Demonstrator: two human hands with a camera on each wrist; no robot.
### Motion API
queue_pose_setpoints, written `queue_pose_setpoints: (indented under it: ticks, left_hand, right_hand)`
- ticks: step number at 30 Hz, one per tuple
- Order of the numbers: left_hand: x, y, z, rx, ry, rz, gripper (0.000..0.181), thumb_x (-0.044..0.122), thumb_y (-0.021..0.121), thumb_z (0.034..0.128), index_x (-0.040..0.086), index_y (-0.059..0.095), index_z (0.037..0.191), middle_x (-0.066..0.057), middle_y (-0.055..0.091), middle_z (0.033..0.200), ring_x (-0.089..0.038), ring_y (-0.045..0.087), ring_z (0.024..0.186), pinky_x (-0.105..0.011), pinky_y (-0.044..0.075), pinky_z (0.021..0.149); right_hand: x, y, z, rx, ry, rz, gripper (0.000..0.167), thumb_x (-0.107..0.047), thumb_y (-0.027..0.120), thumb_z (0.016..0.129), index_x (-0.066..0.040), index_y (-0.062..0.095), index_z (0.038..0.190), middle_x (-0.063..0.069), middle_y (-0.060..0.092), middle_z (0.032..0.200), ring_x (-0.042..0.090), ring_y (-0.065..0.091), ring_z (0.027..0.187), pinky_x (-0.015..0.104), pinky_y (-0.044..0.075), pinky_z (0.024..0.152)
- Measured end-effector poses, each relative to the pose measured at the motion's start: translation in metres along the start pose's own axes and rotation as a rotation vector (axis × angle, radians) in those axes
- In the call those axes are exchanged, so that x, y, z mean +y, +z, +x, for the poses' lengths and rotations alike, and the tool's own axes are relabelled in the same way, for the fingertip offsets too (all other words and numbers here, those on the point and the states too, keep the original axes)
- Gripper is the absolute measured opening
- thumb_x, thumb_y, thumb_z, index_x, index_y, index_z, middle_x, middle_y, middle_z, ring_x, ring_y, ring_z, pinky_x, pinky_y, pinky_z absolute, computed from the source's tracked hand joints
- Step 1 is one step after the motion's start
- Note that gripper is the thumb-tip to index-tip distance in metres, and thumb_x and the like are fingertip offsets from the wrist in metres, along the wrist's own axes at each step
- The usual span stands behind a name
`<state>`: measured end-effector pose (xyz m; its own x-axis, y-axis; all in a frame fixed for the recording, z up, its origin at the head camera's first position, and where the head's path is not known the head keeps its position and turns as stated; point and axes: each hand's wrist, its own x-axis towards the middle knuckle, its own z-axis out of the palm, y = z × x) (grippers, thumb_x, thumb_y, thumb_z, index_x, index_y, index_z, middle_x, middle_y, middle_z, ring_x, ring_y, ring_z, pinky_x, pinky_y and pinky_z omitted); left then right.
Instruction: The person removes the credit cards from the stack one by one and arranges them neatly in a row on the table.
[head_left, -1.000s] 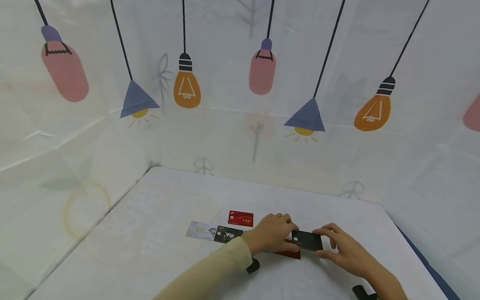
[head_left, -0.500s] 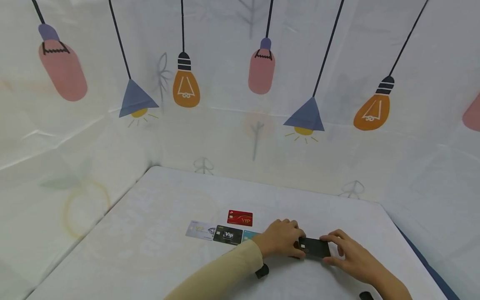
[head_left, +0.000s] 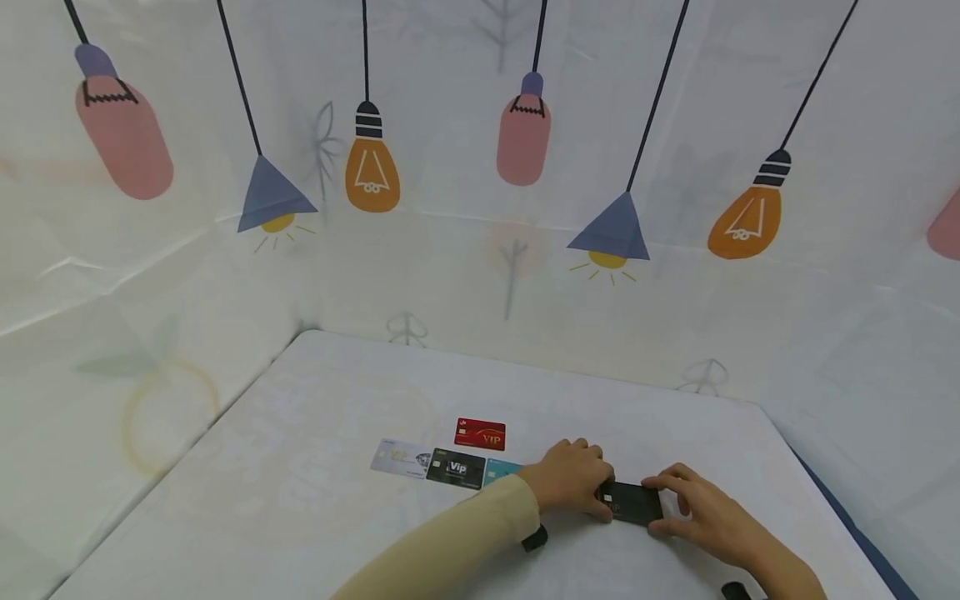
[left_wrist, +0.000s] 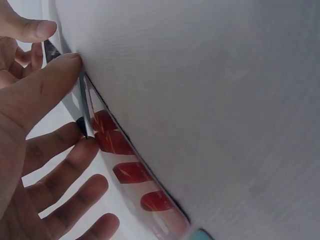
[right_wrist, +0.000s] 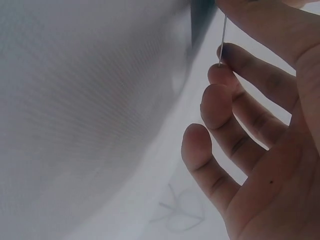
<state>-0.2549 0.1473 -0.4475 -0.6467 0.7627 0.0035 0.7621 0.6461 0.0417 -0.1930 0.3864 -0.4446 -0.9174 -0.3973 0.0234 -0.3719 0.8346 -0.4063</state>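
A black card (head_left: 632, 503) lies between my two hands on the right half of the table. My left hand (head_left: 572, 479) pinches its left edge, and my right hand (head_left: 701, 512) pinches its right edge between thumb and fingers. In the right wrist view the card (right_wrist: 223, 40) shows as a thin line between thumb and fingertips. Below the left fingers, in the left wrist view, a glossy card with red patches (left_wrist: 132, 173) lies flat; the left hand hides it in the head view.
Left of the hands lie a red VIP card (head_left: 480, 434), a pale silver card (head_left: 400, 458), a black Vip card (head_left: 455, 468) and a light blue card (head_left: 498, 470), partly behind the left hand. A patterned curtain (head_left: 450, 275) rises behind the white table (head_left: 262, 500).
Both hands have moved right and slightly nearer with the black card. The light blue card has come into view, while the red card under the left hand has become hidden in the head view.
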Motion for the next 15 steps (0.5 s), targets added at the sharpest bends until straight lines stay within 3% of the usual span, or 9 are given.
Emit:
queue_pose_setpoints:
  ticks: [7, 15]
  left_hand:
    - [0.0023, -0.0031, -0.0003, -0.028, -0.021, -0.004, 0.040, 0.060, 0.077, 0.0818, 0.034, 0.073, 0.111, 0.014, 0.057, 0.093, -0.006, 0.046, 0.086, -0.024, 0.040, 0.074]
    - [0.0017, -0.0006, -0.0015, -0.006, -0.040, -0.043, 0.042, 0.060, 0.079, 0.0803, 0.035, 0.074, 0.114, 0.014, 0.057, 0.097, -0.006, 0.045, 0.086, -0.024, 0.041, 0.074]
  right_hand:
    - [0.0009, 0.0003, 0.0007, -0.016, 0.013, 0.026, 0.061, -0.050, 0.081, 0.079, -0.013, 0.068, 0.126, -0.001, 0.057, 0.115, 0.005, 0.045, 0.077, 0.024, 0.039, 0.061]
    - [0.0035, 0.0008, 0.0026, -0.037, 0.018, 0.041, 0.061, -0.049, 0.082, 0.079, -0.012, 0.068, 0.126, -0.001, 0.057, 0.115, 0.006, 0.045, 0.078, 0.024, 0.039, 0.061]
